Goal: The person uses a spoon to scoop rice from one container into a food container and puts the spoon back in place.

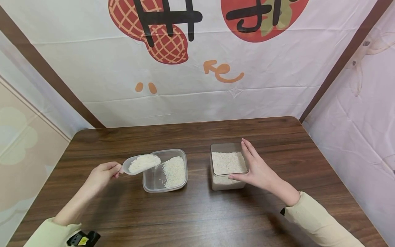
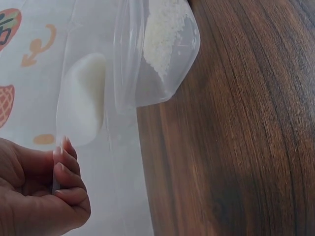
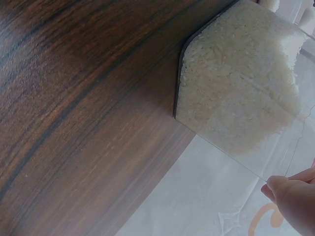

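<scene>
The dark wood-grain surface (image 1: pixel 197 212) lies bare before both hands, its far edge meeting a printed cloth (image 1: pixel 197 68). Just right of the left hand (image 1: pixel 102 175) sits a shallow clear tub (image 1: pixel 165 170) with rounded corners, rice heaped along its right side. The right hand (image 1: pixel 257 169) rests with straight fingers against the right rim of a taller square box (image 1: pixel 227 166) filled with rice, thumb along the near edge. The left hand's fingers curl round the handle of a clear plastic scoop (image 1: pixel 142 163), heaped with white rice and held over the tub's left rim. Tub and box stand well apart.
</scene>
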{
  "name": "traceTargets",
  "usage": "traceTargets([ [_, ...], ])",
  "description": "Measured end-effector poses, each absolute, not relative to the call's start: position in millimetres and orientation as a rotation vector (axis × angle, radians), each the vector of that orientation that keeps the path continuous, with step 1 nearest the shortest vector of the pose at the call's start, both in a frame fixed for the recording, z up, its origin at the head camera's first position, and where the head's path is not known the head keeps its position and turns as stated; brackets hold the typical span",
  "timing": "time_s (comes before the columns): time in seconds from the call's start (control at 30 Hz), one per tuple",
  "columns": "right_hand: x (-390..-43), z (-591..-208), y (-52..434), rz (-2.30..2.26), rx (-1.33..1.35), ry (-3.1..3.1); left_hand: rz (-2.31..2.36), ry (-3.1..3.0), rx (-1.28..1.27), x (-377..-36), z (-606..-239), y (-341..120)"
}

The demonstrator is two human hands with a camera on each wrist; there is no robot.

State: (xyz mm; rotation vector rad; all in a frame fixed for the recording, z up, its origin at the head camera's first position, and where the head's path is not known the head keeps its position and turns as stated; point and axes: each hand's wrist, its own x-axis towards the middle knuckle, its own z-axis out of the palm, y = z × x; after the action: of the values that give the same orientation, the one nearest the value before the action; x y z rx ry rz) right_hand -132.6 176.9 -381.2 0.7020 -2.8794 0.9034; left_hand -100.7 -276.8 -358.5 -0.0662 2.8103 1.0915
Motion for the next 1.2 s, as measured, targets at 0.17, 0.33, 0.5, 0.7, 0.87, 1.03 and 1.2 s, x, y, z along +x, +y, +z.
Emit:
traceTargets([
  [0.17, -133, -382, 177, 0.903, 0.701, -2.881, 1.015, 2.855, -0.068, -101, -359, -277],
  [0.33, -133, -383, 177, 0.898, 0.711, -2.873, 0.96, 2.895, -0.054, -101, -359, -275],
  [0.5, -133, -383, 177, 0.894, 0.715, -2.869, 0.894, 2.926, -0.021, -101, -358, -273],
  [0.7, -133, -383, 177, 0.908, 0.707, -2.872, 0.827, 2.965, 0.018, -102, -356, -271],
  [0.87, -133, -383, 177, 0.904, 0.709, -2.866, 0.786, 3.006, 0.044, -104, -354, -270],
  [1.03, -133, -382, 177, 0.902, 0.711, -2.855, 0.732, 3.052, 0.067, -106, -351, -269],
  [1.2, -134, -382, 178, 0.91, 0.713, -2.854, 0.695, 3.075, 0.088, -107, -347, -266],
])
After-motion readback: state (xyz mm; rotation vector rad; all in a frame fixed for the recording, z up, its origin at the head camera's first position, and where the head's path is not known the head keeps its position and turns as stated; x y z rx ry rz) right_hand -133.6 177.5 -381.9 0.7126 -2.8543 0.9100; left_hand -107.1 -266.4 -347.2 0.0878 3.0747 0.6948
